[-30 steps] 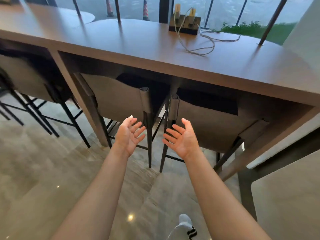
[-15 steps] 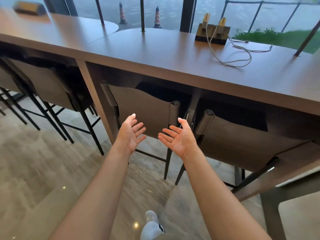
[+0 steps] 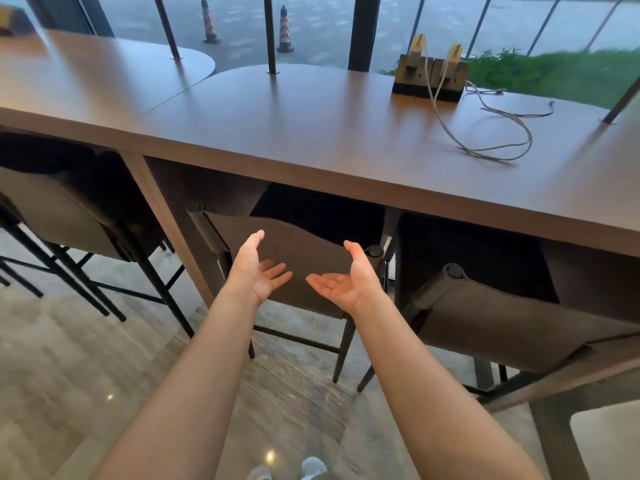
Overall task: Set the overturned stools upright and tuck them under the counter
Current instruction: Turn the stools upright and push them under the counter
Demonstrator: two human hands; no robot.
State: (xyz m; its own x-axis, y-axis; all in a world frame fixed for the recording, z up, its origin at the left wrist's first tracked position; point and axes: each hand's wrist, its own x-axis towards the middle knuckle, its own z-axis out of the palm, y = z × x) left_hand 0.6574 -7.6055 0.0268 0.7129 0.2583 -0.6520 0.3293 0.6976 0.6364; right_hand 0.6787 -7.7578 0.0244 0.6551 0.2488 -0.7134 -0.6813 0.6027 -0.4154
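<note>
Stools, brown fabric-backed with black metal legs [image 3: 291, 268], upright beneath brown wooden counter [image 3: 311, 133]. Left hand [image 3: 258, 271], right hand [image 3: 349, 280] before middle backrest, palms facing, fingers spread, holding nothing.

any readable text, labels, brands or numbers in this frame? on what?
None readable.
Socket block on the counter: no marking can be made out, too blurred.
Cones outside: stripes only, no lettering.
Stool backs: plain.
</note>
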